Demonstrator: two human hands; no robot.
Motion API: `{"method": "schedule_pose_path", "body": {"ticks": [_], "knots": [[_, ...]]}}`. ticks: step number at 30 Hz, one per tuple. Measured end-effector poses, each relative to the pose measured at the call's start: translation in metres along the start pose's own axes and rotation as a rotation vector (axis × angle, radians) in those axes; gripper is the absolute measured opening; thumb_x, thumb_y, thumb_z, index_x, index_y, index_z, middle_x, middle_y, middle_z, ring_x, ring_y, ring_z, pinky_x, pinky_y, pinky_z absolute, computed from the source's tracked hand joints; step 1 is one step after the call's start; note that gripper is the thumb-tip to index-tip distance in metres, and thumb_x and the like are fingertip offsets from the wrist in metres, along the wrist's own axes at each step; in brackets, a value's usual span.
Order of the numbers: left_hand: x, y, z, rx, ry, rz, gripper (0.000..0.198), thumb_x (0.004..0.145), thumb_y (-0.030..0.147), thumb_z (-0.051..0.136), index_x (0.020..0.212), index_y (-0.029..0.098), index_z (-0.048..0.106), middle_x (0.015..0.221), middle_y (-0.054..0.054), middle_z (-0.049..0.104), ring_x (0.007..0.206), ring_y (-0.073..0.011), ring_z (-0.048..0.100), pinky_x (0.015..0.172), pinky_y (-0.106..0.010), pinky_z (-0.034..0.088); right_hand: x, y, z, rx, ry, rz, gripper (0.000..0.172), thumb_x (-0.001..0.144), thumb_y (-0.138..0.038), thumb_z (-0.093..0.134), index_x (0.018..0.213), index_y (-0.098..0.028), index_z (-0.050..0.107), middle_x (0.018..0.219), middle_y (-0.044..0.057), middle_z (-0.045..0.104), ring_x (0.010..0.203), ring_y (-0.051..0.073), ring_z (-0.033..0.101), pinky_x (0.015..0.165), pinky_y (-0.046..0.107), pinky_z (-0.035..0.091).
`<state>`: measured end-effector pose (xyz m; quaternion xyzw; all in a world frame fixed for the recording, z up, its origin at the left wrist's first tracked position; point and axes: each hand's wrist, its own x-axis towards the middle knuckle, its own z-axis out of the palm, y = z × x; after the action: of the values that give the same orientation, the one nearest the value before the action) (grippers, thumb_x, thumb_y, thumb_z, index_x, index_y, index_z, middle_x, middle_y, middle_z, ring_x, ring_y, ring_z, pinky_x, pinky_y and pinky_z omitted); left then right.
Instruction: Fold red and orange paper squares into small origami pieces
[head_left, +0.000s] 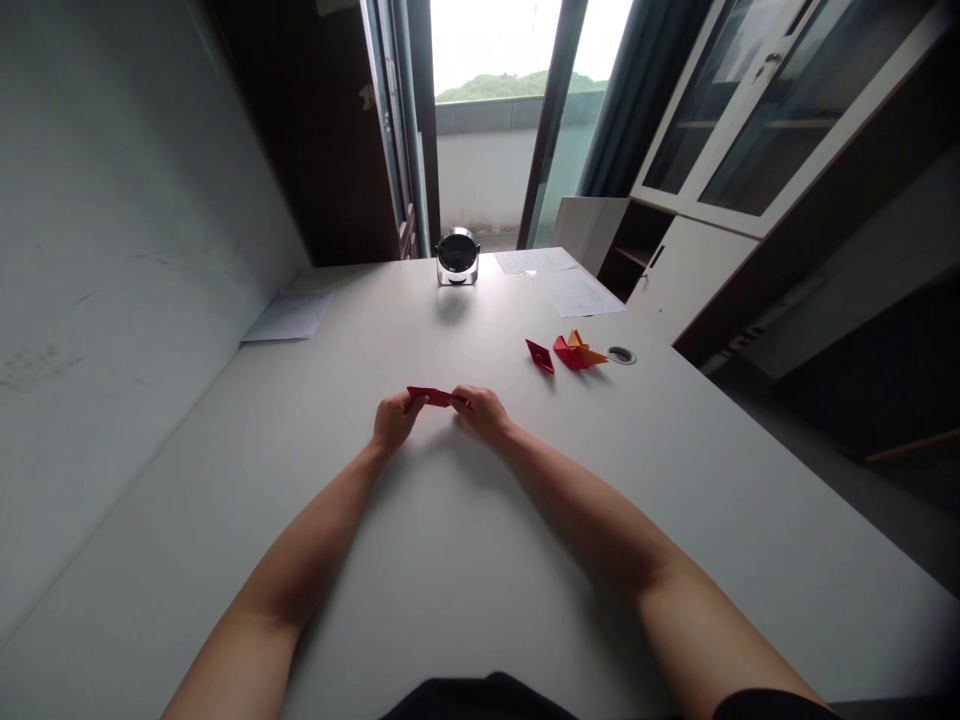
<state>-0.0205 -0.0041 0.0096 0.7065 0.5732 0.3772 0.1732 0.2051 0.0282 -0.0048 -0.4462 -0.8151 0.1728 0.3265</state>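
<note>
A folded piece of red paper (433, 396) is stretched level between my two hands, just above the white table. My left hand (394, 418) pinches its left end between thumb and fingers. At the other end, my right hand (482, 410) grips the paper, its fingers partly covering it. To the right lies a small red folded paper boat (540, 356). Beside that sits a cluster of red and orange folded paper (577, 352), its separate pieces hard to tell apart.
The white table (450, 560) meets a wall on the left. A small round black fan-like device (457, 256) stands at the far edge. Paper sheets (574, 290) lie at the back right, an envelope-like sheet (289, 316) at the back left. A cable-hole ring (621, 355) is near the right edge.
</note>
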Motion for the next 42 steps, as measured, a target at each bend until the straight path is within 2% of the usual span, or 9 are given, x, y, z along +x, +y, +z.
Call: {"method": "schedule_pose_path", "body": {"ticks": [10, 15, 18, 23, 27, 31, 35, 40, 42], "knots": [[0.001, 0.002, -0.002, -0.086, 0.039, -0.062, 0.053, 0.1, 0.054, 0.031, 0.078, 0.02, 0.066, 0.063, -0.002, 0.064, 0.059, -0.0157, 0.058, 0.062, -0.026, 0.043, 0.001, 0.002, 0.002, -0.009, 0.0, 0.014, 0.016, 0.093, -0.031, 0.056, 0.088, -0.022, 0.069, 0.08, 0.0, 0.069, 0.065, 0.013, 0.053, 0.064, 0.022, 0.036], [0.001, -0.001, -0.002, -0.146, 0.094, -0.114, 0.054, 0.099, 0.055, 0.03, 0.075, 0.02, 0.064, 0.06, -0.002, 0.062, 0.057, -0.0153, 0.058, 0.06, -0.025, 0.043, 0.004, 0.014, -0.012, -0.109, 0.08, 0.067, 0.015, 0.092, -0.031, 0.056, 0.089, -0.022, 0.068, 0.083, 0.001, 0.07, 0.071, 0.015, 0.057, 0.067, 0.024, 0.037], [0.003, -0.002, -0.001, -0.117, 0.064, -0.104, 0.05, 0.097, 0.053, 0.033, 0.074, 0.02, 0.064, 0.06, -0.001, 0.062, 0.056, -0.015, 0.057, 0.059, -0.025, 0.042, 0.007, 0.035, -0.032, -0.223, 0.195, 0.194, 0.016, 0.093, -0.031, 0.054, 0.092, -0.022, 0.066, 0.085, 0.003, 0.07, 0.075, 0.017, 0.059, 0.069, 0.026, 0.038], [0.004, 0.0, -0.003, -0.077, 0.005, -0.088, 0.046, 0.095, 0.05, 0.037, 0.074, 0.02, 0.064, 0.059, 0.0, 0.062, 0.056, -0.0147, 0.057, 0.06, -0.024, 0.041, 0.001, 0.081, -0.065, -0.406, 0.31, 0.561, 0.012, 0.087, -0.029, 0.059, 0.093, -0.021, 0.064, 0.088, 0.008, 0.071, 0.078, 0.021, 0.061, 0.07, 0.029, 0.04], [0.003, 0.002, -0.004, -0.064, -0.007, -0.077, 0.044, 0.095, 0.049, 0.038, 0.074, 0.02, 0.064, 0.061, 0.0, 0.063, 0.056, -0.0145, 0.057, 0.061, -0.025, 0.042, -0.006, 0.097, -0.076, -0.409, 0.369, 0.676, 0.012, 0.087, -0.029, 0.057, 0.094, -0.02, 0.061, 0.089, 0.011, 0.069, 0.079, 0.024, 0.061, 0.071, 0.032, 0.041], [0.004, 0.001, -0.004, -0.04, -0.015, -0.091, 0.039, 0.094, 0.046, 0.04, 0.077, 0.021, 0.065, 0.064, 0.0, 0.065, 0.057, -0.0151, 0.057, 0.062, -0.025, 0.042, -0.005, 0.091, -0.077, -0.384, 0.471, 0.618, 0.017, 0.089, -0.028, 0.053, 0.103, -0.019, 0.057, 0.098, 0.013, 0.066, 0.086, 0.026, 0.06, 0.079, 0.037, 0.044], [0.005, -0.001, -0.002, 0.004, -0.033, -0.072, 0.033, 0.094, 0.041, 0.044, 0.081, 0.021, 0.068, 0.071, -0.001, 0.069, 0.063, -0.0164, 0.06, 0.063, -0.027, 0.042, 0.001, 0.08, -0.073, -0.365, 0.518, 0.395, 0.015, 0.091, -0.027, 0.05, 0.101, -0.019, 0.058, 0.098, 0.012, 0.063, 0.091, 0.026, 0.058, 0.087, 0.039, 0.044], [0.009, -0.002, 0.004, 0.14, -0.087, 0.033, 0.029, 0.093, 0.036, 0.046, 0.084, 0.022, 0.07, 0.084, -0.005, 0.07, 0.082, -0.021, 0.062, 0.077, -0.032, 0.046, 0.003, 0.058, -0.051, -0.234, 0.299, 0.201, 0.017, 0.094, -0.029, 0.049, 0.092, -0.02, 0.063, 0.092, 0.008, 0.063, 0.082, 0.021, 0.058, 0.081, 0.034, 0.046], [0.01, -0.002, 0.006, 0.184, -0.128, 0.075, 0.028, 0.094, 0.035, 0.047, 0.086, 0.022, 0.071, 0.087, -0.007, 0.07, 0.089, -0.0228, 0.061, 0.084, -0.035, 0.046, 0.003, 0.044, -0.038, -0.213, 0.213, 0.128, 0.019, 0.095, -0.032, 0.051, 0.094, -0.02, 0.065, 0.095, 0.008, 0.064, 0.086, 0.021, 0.059, 0.082, 0.033, 0.047]]}}
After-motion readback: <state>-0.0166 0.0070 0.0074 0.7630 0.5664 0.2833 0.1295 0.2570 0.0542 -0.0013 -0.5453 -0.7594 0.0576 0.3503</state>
